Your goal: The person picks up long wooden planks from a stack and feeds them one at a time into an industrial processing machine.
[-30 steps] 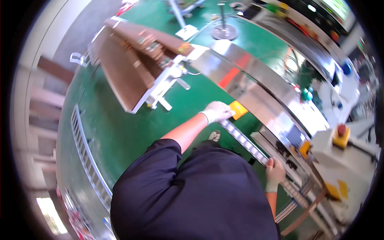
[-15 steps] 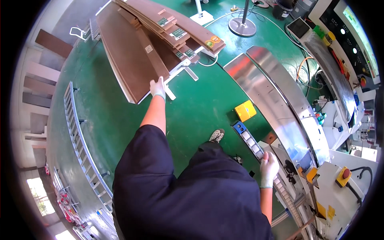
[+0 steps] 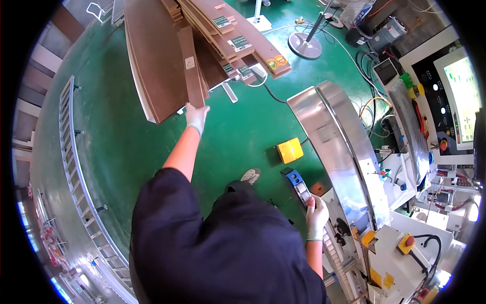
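Observation:
My left hand (image 3: 196,117), in a white glove, reaches forward with its fingers closed on the near end of a narrow brown board (image 3: 190,81). That board bears a small pale label and rests on a wide brown panel (image 3: 152,76). More brown boards (image 3: 223,30) with green-and-white labels are stacked beside it. At the right, my gloved right hand (image 3: 317,218) is over a roller rail (image 3: 302,192) with a blue end piece. Its thumb is up and its fingers are curled; whether they grip anything is hidden.
A curved metal machine table (image 3: 334,131) stands at right, with a control panel (image 3: 445,96) beyond. On the green floor are a yellow pedal box (image 3: 290,150) and a round stand base (image 3: 305,45). A long metal roller conveyor (image 3: 76,167) runs along the left. A red stop button (image 3: 409,240) is at lower right.
The view has swung to the right. The narrow board in my left hand has turned against the wide panel, its near end now past the panel's edge. My right hand stays by the rail.

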A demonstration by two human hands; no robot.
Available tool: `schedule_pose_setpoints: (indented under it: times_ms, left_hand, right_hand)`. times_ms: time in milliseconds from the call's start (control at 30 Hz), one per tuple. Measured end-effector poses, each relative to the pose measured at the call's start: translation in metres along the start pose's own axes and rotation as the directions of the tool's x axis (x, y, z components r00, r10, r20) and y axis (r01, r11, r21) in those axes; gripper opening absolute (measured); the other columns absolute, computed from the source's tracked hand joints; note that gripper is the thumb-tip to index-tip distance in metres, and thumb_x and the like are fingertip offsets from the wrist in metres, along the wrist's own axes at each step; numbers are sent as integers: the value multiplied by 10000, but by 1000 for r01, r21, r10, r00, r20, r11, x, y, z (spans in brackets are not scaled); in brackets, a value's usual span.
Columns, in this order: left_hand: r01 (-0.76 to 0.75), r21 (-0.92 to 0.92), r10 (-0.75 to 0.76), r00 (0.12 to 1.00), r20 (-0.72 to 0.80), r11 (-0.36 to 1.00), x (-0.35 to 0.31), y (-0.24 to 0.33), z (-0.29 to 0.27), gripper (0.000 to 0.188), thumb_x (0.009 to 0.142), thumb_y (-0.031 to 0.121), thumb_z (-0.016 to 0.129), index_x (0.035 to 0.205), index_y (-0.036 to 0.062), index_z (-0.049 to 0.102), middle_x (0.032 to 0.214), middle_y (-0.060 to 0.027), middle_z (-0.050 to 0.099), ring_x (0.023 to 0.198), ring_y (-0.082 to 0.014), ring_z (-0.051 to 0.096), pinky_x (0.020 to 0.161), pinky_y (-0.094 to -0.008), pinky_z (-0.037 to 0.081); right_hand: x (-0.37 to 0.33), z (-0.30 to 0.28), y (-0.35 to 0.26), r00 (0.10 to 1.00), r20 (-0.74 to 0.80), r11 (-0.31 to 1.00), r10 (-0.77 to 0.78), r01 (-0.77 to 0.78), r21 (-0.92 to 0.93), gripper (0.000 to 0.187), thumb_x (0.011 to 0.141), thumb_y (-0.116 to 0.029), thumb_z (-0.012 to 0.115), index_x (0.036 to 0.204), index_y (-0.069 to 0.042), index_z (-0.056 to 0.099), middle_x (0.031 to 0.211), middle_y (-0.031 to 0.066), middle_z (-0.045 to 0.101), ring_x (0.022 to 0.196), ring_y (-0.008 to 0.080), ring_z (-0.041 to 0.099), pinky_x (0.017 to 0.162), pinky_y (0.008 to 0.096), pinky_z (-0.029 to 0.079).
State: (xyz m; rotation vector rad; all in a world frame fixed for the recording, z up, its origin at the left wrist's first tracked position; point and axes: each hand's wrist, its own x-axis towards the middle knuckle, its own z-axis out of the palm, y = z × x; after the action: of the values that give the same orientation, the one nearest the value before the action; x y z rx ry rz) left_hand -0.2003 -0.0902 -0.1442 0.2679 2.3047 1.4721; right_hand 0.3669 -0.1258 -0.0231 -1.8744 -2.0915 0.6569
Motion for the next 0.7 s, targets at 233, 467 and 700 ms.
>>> schedule_pose_setpoints:
  times_ms: [233, 467, 700]
  left_hand:
    - [660, -380, -286, 673, 682, 648, -152, 52, -7, 226, 992, 252, 726, 1160, 134, 632, 1028, -34, 713, 845, -156, 698, 608, -290, 576]
    - [799, -337, -11, 395, 919, 497, -318, 126, 26, 270, 1026, 281, 710, 1240, 149, 613, 1065, 17, 688, 907, -74, 658, 735, -252, 552]
    - [761, 135, -205, -3, 979, 634, -343, 112, 26, 356, 1033, 424, 674, 1263, 162, 600, 1136, -12, 673, 1053, -152, 660, 887, -329, 531]
  right_hand:
    - [12, 12, 1, 998, -38, 952, 50, -36, 304, 261, 1000, -237, 668, 1152, -42, 750, 1098, 166, 760, 1035, 325, 729, 942, 386, 550]
    - [58, -1, -136, 935, 298, 351, -195, -217, 911, 570, 1030, -257, 678, 1502, 3, 492, 1341, 167, 659, 1220, 208, 632, 1068, 334, 478]
    - [23, -51, -96, 971, 152, 382, 183, -212, 900, 400, 968, -230, 651, 1290, 6, 675, 1167, 69, 705, 1038, 156, 639, 955, 284, 495]
